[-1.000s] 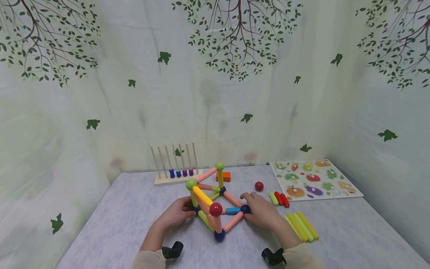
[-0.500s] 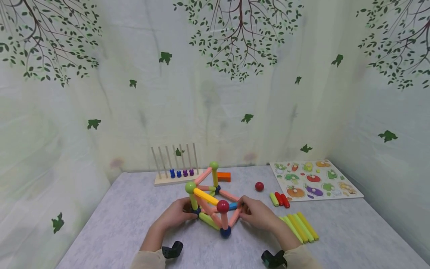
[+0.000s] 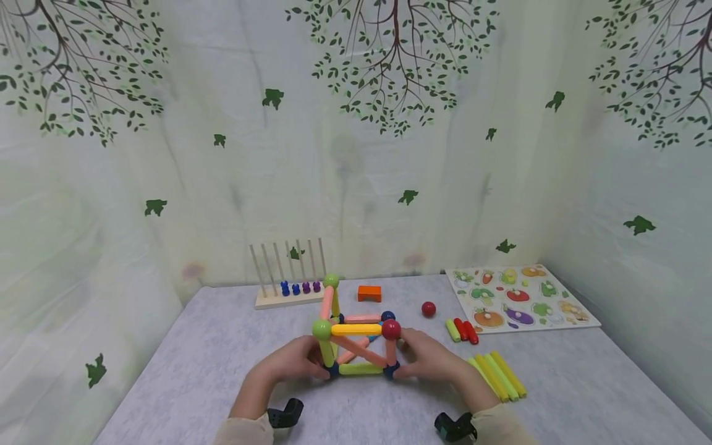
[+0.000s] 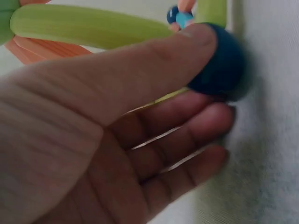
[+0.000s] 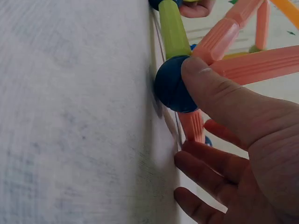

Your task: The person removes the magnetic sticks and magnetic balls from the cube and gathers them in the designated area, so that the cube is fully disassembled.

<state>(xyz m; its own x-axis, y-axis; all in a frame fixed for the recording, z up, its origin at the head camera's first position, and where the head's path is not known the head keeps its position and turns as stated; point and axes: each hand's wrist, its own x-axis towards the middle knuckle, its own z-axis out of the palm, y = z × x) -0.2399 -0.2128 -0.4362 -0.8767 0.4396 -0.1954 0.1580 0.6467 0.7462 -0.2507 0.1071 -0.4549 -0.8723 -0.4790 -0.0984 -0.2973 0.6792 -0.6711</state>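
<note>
In the head view, a frame of toy building sticks and balls stands on the table, with a red ball (image 3: 391, 329) and a green ball (image 3: 321, 329) joined by a yellow stick (image 3: 356, 330) along its upper front. A green stick (image 3: 360, 369) forms the bottom front edge. My left hand (image 3: 292, 360) pinches the dark blue ball (image 4: 223, 65) at the front left corner, thumb on its near side and the other fingers loosely bent. Another dark blue ball (image 5: 172, 86) at the front right corner sits under the thumb of my right hand (image 3: 431, 358), fingers curving behind it.
Behind stand a bead rack with upright pegs (image 3: 292, 301), an orange block (image 3: 369, 293) and a loose red ball (image 3: 428, 309). To the right lie short red sticks (image 3: 466, 330), several long yellow and green sticks (image 3: 503, 374) and a vegetable puzzle board (image 3: 584, 321).
The frame has turned counterclockwise, its red-ball corner swinging right and its back green ball left. My right hand has shifted from one corner to the red-ball corner; my left stays at its corner.
</note>
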